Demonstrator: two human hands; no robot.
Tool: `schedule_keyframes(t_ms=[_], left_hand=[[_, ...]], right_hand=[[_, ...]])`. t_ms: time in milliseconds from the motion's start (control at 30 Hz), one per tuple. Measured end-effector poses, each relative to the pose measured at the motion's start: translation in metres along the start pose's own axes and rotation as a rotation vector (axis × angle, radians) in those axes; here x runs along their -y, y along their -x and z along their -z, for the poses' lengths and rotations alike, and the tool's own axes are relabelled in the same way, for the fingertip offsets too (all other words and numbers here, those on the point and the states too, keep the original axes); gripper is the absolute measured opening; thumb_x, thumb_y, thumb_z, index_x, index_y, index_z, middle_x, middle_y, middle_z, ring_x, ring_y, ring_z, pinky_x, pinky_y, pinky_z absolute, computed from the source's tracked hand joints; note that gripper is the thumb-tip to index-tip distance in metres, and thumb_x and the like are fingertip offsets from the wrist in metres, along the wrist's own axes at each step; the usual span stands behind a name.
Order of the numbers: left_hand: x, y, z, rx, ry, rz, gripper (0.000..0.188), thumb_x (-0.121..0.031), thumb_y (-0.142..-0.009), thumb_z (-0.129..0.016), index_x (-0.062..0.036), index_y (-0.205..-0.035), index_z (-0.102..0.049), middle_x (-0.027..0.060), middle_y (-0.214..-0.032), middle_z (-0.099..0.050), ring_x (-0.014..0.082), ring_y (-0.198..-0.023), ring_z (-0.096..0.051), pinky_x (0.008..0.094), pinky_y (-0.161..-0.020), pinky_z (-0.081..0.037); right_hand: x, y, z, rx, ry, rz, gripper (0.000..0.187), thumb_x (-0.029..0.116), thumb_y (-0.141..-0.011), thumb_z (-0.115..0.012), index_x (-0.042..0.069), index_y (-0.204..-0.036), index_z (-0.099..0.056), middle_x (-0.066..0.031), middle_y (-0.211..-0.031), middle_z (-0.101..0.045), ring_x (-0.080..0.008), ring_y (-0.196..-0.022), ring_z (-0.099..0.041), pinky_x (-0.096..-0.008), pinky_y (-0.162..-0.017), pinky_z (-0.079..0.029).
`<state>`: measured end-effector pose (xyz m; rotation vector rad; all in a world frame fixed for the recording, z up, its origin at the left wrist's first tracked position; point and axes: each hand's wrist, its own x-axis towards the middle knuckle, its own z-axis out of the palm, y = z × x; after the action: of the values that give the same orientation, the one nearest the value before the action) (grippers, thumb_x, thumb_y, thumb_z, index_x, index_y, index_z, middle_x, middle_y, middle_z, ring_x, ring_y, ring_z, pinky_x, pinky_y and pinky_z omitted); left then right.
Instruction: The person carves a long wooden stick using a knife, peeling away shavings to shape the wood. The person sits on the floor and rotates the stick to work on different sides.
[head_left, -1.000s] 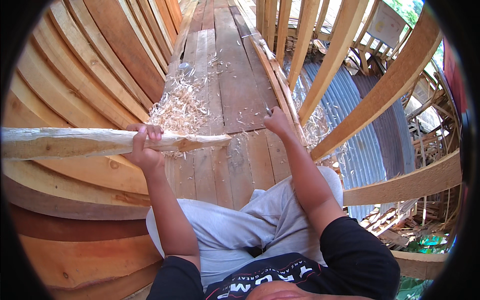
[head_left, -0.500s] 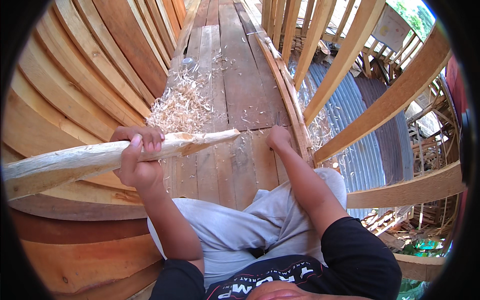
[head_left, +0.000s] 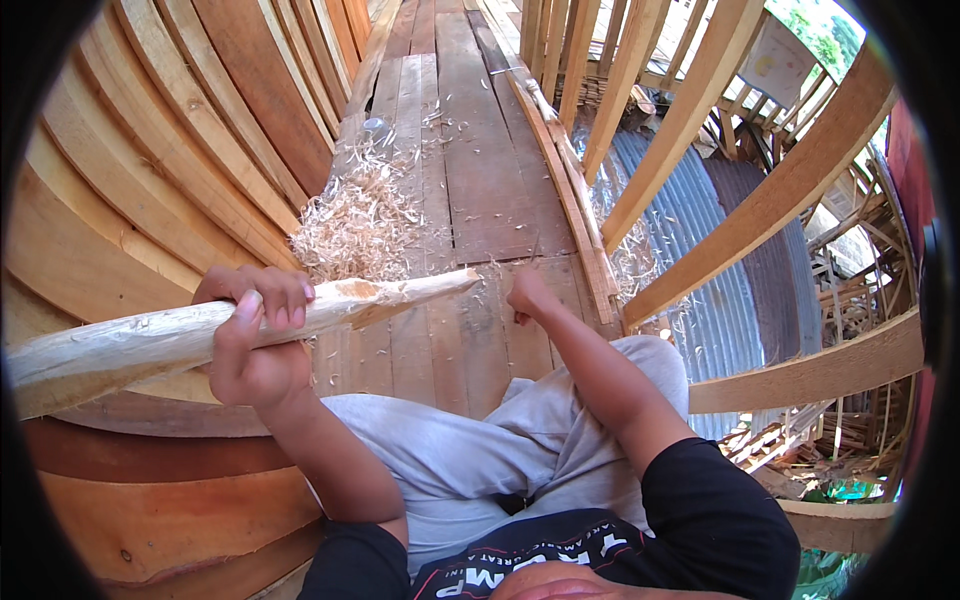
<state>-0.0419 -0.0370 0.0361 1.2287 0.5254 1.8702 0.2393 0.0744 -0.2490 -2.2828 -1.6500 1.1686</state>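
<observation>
while the left hand (head_left: 258,340) grasps the peeled pole (head_left: 120,352) above the floorboards (head_left: 440,350), its tapered tip (head_left: 452,282) near the clenched right hand (head_left: 531,294), contents unclear, whittling seems in hand; any next stroke needs steadiness.

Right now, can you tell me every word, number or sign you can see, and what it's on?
Black T-shirt: large white letters with smaller ones beside them; I won't copy printed words.
Pale sheet beyond the wooden slats: faint marks, too small and blurred to tell if they are writing.
Peeled wooden pole: no writing shows.
</observation>
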Motion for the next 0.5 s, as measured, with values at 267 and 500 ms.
schedule_keyframes(t_ms=[267,500], left_hand=[[-0.013,0.006,-0.005,0.047,0.002,0.047,0.012,-0.014,-0.073,-0.05,-0.0047,-0.073,-0.043,0.0079,-0.057,-0.041,0.0176,-0.054,-0.041,0.0362,-0.064,-0.04],[-0.024,0.008,-0.001,-0.021,-0.002,0.038,0.013,-0.015,-0.072,-0.051,-0.0048,-0.073,-0.043,0.0079,-0.057,-0.041,0.0176,-0.054,-0.04,0.0364,-0.065,-0.04]], right_hand=[[0.025,0.028,-0.027,0.282,0.128,0.217,0.019,-0.002,-0.083,-0.05,-0.017,-0.082,-0.061,-0.0217,-0.069,-0.068,-0.0257,-0.054,-0.068,-0.0377,-0.059,-0.06],[-0.005,0.013,-0.011,0.38,-0.437,0.276,0.021,0.006,-0.085,-0.057,-0.012,-0.075,-0.058,-0.0198,-0.063,-0.065,-0.0278,-0.051,-0.067,-0.0347,-0.046,-0.057]])
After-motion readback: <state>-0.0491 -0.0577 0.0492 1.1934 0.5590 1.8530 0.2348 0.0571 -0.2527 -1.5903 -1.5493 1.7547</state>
